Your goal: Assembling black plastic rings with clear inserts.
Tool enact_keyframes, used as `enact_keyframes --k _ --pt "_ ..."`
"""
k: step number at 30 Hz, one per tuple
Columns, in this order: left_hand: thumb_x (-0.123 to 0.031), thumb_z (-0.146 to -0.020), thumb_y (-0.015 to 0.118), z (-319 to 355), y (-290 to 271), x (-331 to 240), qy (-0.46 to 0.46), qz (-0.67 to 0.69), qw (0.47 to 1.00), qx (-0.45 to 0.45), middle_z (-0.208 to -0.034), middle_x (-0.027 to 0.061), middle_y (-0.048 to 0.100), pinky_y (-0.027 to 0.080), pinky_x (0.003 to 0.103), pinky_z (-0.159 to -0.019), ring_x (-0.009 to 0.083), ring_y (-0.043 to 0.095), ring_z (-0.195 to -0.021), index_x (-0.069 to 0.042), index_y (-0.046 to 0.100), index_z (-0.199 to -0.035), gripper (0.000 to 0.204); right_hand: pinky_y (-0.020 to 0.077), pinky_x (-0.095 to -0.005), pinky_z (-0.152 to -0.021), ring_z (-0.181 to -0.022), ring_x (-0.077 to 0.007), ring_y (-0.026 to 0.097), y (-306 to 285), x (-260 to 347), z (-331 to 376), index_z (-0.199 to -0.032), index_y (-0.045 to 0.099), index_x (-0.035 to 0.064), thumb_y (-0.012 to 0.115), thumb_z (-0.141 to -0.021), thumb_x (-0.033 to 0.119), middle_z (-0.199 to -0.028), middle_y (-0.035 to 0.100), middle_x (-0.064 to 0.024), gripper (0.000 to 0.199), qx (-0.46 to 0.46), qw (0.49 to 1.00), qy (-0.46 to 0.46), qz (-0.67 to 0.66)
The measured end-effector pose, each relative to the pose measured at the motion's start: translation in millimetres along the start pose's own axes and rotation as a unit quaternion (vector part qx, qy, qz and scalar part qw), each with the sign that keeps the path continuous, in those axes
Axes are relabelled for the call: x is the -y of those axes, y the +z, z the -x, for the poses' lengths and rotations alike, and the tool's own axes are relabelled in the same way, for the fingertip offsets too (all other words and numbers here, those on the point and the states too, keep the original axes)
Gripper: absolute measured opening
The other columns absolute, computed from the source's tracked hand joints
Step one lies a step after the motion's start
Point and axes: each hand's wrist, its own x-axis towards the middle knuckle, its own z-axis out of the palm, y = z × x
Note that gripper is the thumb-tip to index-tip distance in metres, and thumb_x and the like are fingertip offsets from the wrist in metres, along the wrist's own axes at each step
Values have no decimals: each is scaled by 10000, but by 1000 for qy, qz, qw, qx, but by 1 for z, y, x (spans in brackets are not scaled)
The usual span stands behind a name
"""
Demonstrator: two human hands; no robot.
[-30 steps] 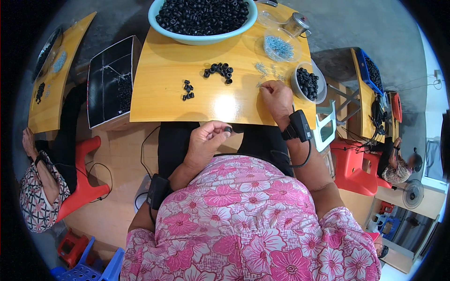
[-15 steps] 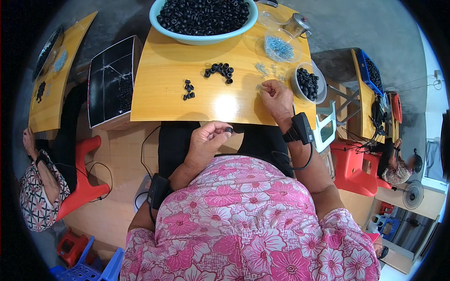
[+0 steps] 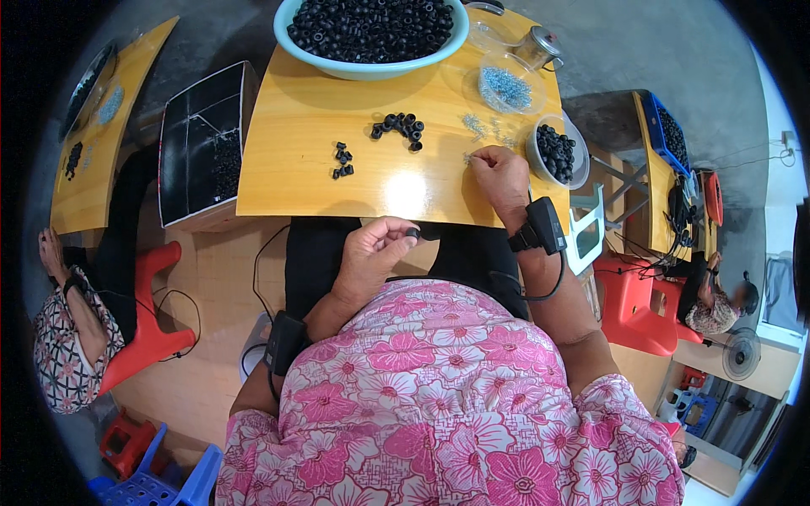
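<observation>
My left hand (image 3: 369, 257) is closed in front of the table's near edge, thumb and forefinger pinching a small hollow black cap (image 3: 413, 233). Over the table's near right part, my right hand (image 3: 503, 179) has its fingers pressed together at the wood, beside a scatter of tiny silvery metal pieces (image 3: 474, 126). Whatever its fingertips hold is hidden. Several black caps lie in a curved group (image 3: 398, 126) mid-table, and smaller black pieces (image 3: 342, 160) sit left of them. Right of my right hand stands a clear tub of black caps (image 3: 554, 153).
A light-blue basin (image 3: 371, 72) heaped with black caps stands at the far side. Beyond my right hand are a clear bowl of silvery pieces (image 3: 506, 89) and a metal mug (image 3: 537, 47). A black-lined box (image 3: 202, 139) stands left of the table. Other people sit at both sides.
My right hand's fingertips have dipped slightly and sit closer together at the table. My left hand keeps its pinch on the black cap. The view has shifted a little.
</observation>
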Motion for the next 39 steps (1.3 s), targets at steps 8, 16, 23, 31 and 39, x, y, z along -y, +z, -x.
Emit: enact_keyframes --k 8,16,23,31,39 --pt "6 -907 593 -1 -1 -1 7 3 1000 -4 -940 46 641 484 223 -818 92 610 -889 45 619 -1081 181 528 -341 -700 -752 -242 684 2 -20 -2 -867 702 -10 631 -818 177 -800 696 -177 206 3 989 69 -134" --pt "-88 -923 625 -2 -2 -3 -19 58 996 -58 -816 -7 601 454 192 -684 55 568 -723 -8 625 -1072 169 501 -278 -707 -785 -161 645 -17 25 33 -912 697 15 651 -844 28 -852 674 -86 83 125 961 -118 -217" --pt "-99 -924 631 -1 0 -5 -4 66 997 -44 -807 -20 594 419 176 -663 39 546 -727 -19 626 -1054 152 480 -292 -619 -694 -194 616 -21 70 59 -907 674 39 657 -811 19 -799 609 -85 99 205 926 -244 -201" --pt "-110 -927 626 6 2 -11 17 59 997 -43 -805 -20 589 406 180 -658 36 529 -720 -13 625 -1062 166 483 -324 -600 -680 -256 611 -24 76 59 -922 666 39 644 -794 9 -802 595 -104 133 190 921 -316 -125" --pt "-89 -925 605 9 2 -12 20 82 996 -25 -812 -13 591 410 188 -658 45 534 -723 -10 623 -1060 158 487 -385 -577 -675 -307 598 -26 89 67 -881 627 75 661 -755 89 -789 554 -96 131 132 907 -399 -12"
